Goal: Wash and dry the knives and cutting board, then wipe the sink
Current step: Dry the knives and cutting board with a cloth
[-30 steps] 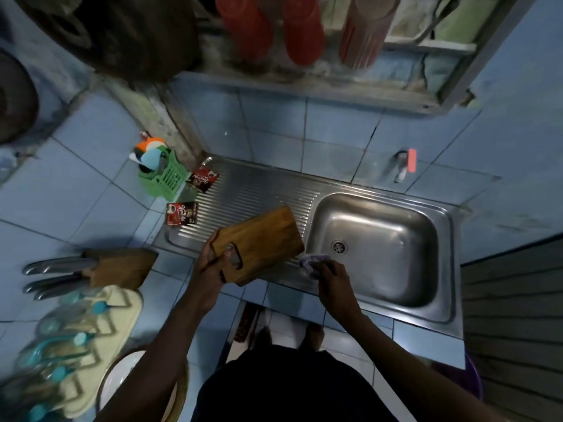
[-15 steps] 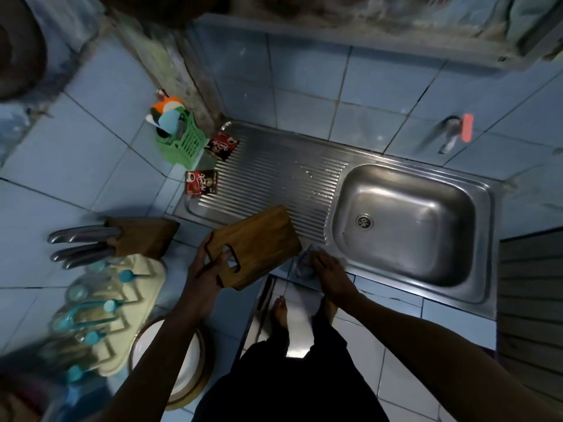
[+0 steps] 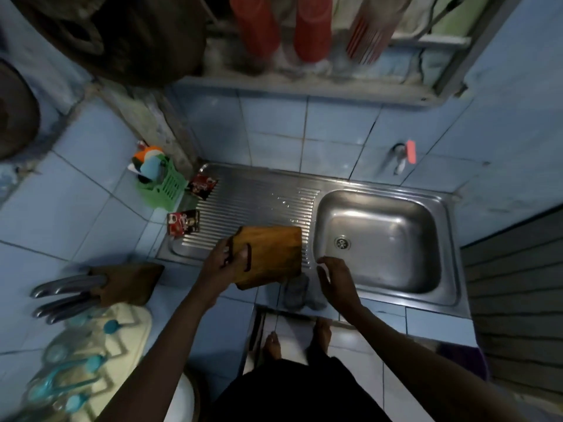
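Your left hand (image 3: pixel 227 263) grips the cutting board (image 3: pixel 269 257) by its handle slot, over the drainboard (image 3: pixel 253 202). Right hand (image 3: pixel 333 275) hovers, fingers loosely spread, empty. Take the cloth (image 3: pixel 295 290) below; dry both faces.

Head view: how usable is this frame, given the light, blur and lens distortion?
Head view: dim, bluish light; a faint sheen on the sink basin; the cutting board in the left hand reads fairly clearly; motion blur smears the knife block and the lower-left corner; wide-angle bending curves the tile lines.
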